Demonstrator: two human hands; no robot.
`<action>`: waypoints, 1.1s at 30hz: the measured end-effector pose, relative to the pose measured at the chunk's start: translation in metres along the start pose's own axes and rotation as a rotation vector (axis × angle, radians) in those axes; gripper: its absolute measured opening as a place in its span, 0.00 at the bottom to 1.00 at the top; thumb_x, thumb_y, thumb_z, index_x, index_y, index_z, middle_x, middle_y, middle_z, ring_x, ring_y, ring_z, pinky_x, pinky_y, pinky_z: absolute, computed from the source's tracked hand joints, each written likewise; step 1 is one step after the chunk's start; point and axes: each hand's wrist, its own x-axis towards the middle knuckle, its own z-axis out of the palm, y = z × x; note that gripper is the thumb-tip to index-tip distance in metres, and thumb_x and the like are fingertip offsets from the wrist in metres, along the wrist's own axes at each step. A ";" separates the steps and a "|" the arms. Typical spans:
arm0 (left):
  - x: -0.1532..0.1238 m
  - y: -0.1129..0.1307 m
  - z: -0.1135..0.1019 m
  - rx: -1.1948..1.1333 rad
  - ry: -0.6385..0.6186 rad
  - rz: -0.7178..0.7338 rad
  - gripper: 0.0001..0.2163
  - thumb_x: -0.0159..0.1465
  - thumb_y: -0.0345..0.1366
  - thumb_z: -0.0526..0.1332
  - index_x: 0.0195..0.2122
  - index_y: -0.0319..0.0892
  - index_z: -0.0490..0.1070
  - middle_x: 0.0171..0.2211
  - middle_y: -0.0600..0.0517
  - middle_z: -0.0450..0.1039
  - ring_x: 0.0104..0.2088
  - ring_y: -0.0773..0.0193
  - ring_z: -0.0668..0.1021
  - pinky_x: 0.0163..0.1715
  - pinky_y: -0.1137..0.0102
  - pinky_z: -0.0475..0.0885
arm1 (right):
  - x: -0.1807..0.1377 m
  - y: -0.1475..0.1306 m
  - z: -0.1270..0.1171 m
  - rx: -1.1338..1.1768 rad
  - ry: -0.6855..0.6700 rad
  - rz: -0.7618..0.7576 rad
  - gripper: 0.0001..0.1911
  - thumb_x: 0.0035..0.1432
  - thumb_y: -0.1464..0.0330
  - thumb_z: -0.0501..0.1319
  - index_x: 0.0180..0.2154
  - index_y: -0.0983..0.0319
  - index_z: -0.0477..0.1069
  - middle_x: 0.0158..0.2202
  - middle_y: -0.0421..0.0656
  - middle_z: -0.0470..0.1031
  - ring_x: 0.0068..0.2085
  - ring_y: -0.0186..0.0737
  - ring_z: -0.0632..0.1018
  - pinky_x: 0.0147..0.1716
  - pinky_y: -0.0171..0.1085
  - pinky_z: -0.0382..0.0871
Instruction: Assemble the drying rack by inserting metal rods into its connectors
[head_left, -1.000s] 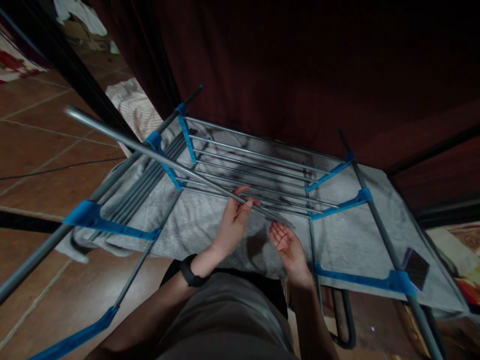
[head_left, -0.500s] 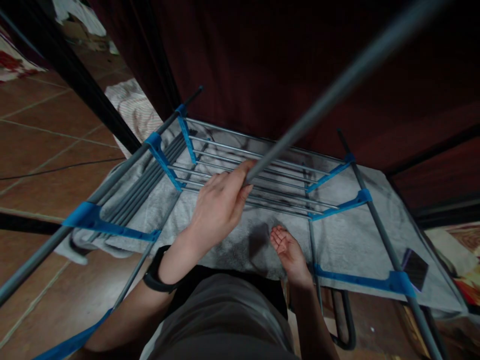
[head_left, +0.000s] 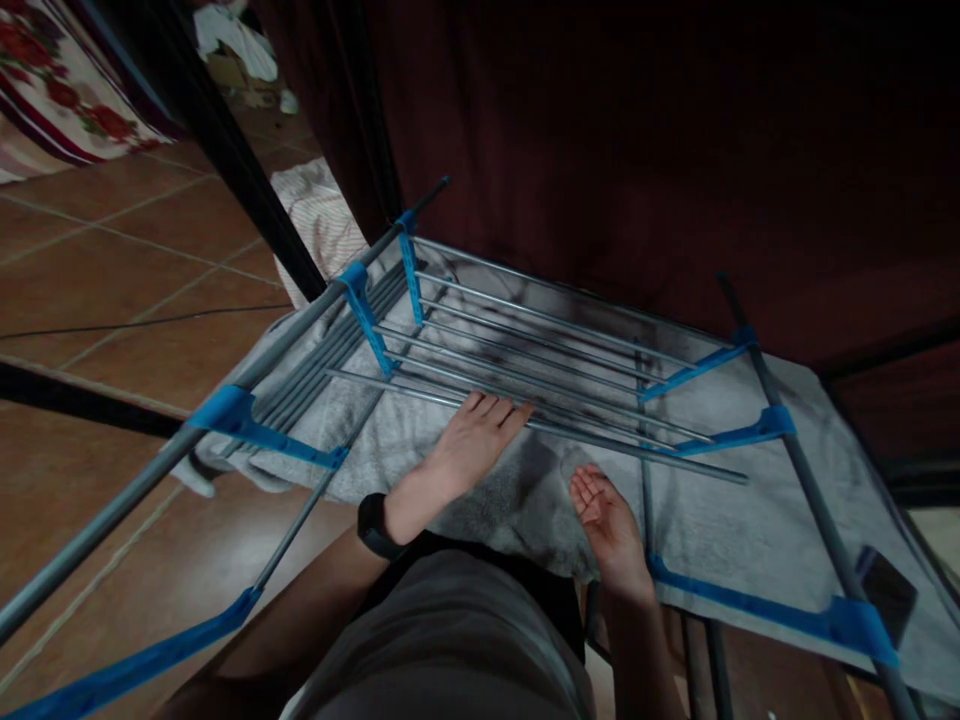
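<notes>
My left hand [head_left: 480,445], with a dark band on its wrist, is closed over a grey metal tube [head_left: 637,450]. The tube lies level across the front of a partly assembled rack, and its right end sticks out in the air. Thin metal rods [head_left: 547,320] run between blue plastic brackets [head_left: 364,315] on grey side poles [head_left: 281,345]. To the right of the tube's middle, my right hand [head_left: 604,515] is held palm up, fingers loosely spread, with nothing in it.
A grey blanket [head_left: 712,520] covers the surface under the rack. Several loose grey tubes [head_left: 337,340] lie on it at the left. A dark phone [head_left: 889,590] rests at the right edge. Behind hangs a dark red curtain [head_left: 600,150]; brown floor tiles [head_left: 112,290] show at left.
My left hand has swung the tube down from pointing up toward the camera to lying level across the rack. My right hand stays open beside it. The view has shifted slightly left.
</notes>
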 end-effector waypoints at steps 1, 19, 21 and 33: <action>-0.002 -0.001 0.008 0.008 -0.038 -0.003 0.24 0.73 0.22 0.53 0.69 0.40 0.68 0.48 0.45 0.79 0.48 0.55 0.79 0.53 0.59 0.69 | -0.001 0.000 0.000 -0.004 0.003 -0.004 0.14 0.49 0.65 0.73 0.40 0.57 0.81 0.42 0.42 0.86 0.47 0.40 0.86 0.59 0.42 0.78; -0.016 0.003 0.068 -0.041 -0.241 0.029 0.23 0.74 0.24 0.54 0.67 0.45 0.69 0.50 0.47 0.79 0.51 0.57 0.78 0.56 0.61 0.68 | 0.005 -0.008 -0.009 0.118 0.011 -0.062 0.08 0.59 0.68 0.73 0.41 0.56 0.80 0.44 0.39 0.85 0.49 0.33 0.85 0.56 0.34 0.81; -0.017 0.002 0.072 -0.037 -0.233 0.039 0.24 0.74 0.24 0.53 0.68 0.45 0.68 0.49 0.47 0.79 0.50 0.57 0.78 0.57 0.61 0.68 | 0.009 -0.006 -0.014 0.119 0.033 -0.074 0.07 0.60 0.67 0.74 0.40 0.56 0.80 0.42 0.39 0.85 0.46 0.33 0.86 0.54 0.33 0.82; -0.024 -0.006 0.088 -0.017 -0.184 0.123 0.22 0.74 0.24 0.52 0.66 0.42 0.68 0.44 0.48 0.78 0.46 0.58 0.78 0.53 0.62 0.69 | 0.029 -0.013 -0.050 0.064 0.136 -0.131 0.10 0.56 0.66 0.76 0.39 0.57 0.79 0.41 0.38 0.85 0.50 0.36 0.85 0.59 0.38 0.79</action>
